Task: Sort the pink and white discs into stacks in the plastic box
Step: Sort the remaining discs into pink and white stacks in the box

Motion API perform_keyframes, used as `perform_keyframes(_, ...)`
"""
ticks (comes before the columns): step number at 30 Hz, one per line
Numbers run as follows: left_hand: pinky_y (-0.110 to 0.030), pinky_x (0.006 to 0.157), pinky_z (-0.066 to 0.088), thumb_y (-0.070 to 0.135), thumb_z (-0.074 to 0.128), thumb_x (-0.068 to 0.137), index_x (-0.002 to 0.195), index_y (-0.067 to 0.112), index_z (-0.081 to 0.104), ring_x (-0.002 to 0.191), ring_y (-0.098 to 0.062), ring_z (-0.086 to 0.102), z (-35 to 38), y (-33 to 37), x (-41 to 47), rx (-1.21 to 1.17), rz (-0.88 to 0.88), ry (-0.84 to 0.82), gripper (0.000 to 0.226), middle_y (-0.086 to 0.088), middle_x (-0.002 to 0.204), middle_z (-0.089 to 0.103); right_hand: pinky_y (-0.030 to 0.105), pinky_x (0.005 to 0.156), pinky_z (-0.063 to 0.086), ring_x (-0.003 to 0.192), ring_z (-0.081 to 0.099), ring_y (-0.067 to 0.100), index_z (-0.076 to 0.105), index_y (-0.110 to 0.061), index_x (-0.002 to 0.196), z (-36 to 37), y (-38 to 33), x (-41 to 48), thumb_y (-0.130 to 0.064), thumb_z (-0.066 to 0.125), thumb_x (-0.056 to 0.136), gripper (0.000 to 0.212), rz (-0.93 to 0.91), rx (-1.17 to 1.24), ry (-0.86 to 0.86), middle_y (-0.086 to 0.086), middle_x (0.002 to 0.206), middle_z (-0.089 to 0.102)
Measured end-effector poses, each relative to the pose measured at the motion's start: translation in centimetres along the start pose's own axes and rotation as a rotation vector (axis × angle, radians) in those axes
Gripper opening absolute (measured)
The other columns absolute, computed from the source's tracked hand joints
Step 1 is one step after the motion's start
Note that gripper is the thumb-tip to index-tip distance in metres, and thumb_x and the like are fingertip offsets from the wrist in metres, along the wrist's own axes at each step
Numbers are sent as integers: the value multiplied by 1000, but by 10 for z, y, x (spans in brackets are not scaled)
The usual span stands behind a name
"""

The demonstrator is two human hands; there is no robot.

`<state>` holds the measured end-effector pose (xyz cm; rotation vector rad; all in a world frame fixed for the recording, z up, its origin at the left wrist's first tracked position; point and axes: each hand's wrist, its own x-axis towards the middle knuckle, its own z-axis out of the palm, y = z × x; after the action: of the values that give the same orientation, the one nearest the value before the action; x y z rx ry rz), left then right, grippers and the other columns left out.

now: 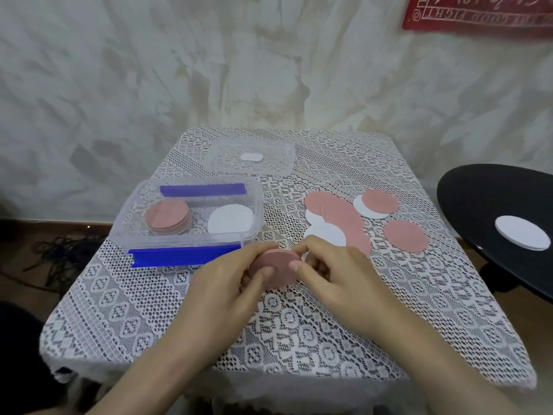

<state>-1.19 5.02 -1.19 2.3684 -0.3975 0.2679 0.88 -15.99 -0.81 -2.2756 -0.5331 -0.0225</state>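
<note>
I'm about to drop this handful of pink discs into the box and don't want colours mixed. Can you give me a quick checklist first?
1. Box open, lid off: ok.
2. Pink stack in box on the left side, reachable: ok.
3. White stack in box kept separate on the right: ok.
4. Held pink discs gripped by left hand and right hand: ok.
5. No white disc hidden in the held bundle: cannot tell.
6. Held edges squared up: cannot tell.
</note>
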Motion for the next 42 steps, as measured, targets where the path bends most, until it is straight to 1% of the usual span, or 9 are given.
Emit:
perform_keyframes(3,-28,68,49,31,58,98,121,43,57,79,-3,60,1,-4,0,36,11,-48,27,18,87,68,24,54,37,64,57,11,60,-33,99,4,-1,-1,-40,53,102,11,-16,-74,-54,-8,68,62)
perform_keyframes(8,-17,61,40,31,58,98,114,42,56,77,-4,58,-2,-4,-3,26,25,5,20,21,81,63,25,58,40,68,57,12,62,-30,102,6,-5,-1,-38,50,103,14,-74,-119,49,-11,70,60)
perform_keyframes(11,-24,63,42,31,57,97,114,42,54,77,-4,57,-1,-8,-3,47,0,-44,20,17,81,63,26,55,36,64,53,10,54,-32,100,15,-4,0,-36,46,105,11,-70,-188,11,-13,68,55)
perform_keyframes(19,-36,67,49,29,57,98,109,38,53,75,-8,57,-4,-11,-2,22,-21,-48,15,13,77,63,22,54,37,66,57,8,55,-31,99,18,-9,0,-37,46,105,12,-52,-157,-11,-12,65,58)
perform_keyframes(23,-38,67,49,29,59,97,106,37,57,71,-10,58,-14,-11,-3,-62,-52,-16,12,11,77,65,36,58,47,63,60,13,59,-38,102,17,-16,4,-41,48,103,11,-31,-35,24,-5,72,65)
perform_keyframes(26,-44,64,50,30,60,96,103,38,60,67,-13,59,-27,-14,-1,-148,-74,31,10,7,77,65,30,62,50,72,62,7,65,-40,109,16,-28,13,-38,54,101,14,-37,21,55,-16,83,67)
perform_keyframes(32,-33,64,50,38,58,89,112,48,62,69,-9,58,-63,-31,7,-194,-130,132,25,17,84,66,26,69,50,76,63,5,71,-36,112,17,-63,51,-33,64,97,17,-48,58,66,-19,84,70)
perform_keyframes(37,-15,61,36,34,63,92,121,41,64,74,0,53,-97,-59,14,78,-168,196,29,24,86,59,42,76,54,74,65,9,69,-34,106,33,-85,96,-29,66,96,12,-5,107,-16,-10,79,70)
perform_keyframes(42,-24,65,39,50,58,93,130,45,60,77,4,52,-116,-81,19,171,-305,242,38,23,107,53,49,74,56,74,68,21,69,-30,104,53,-95,140,-26,65,96,9,72,121,-79,-3,78,72)
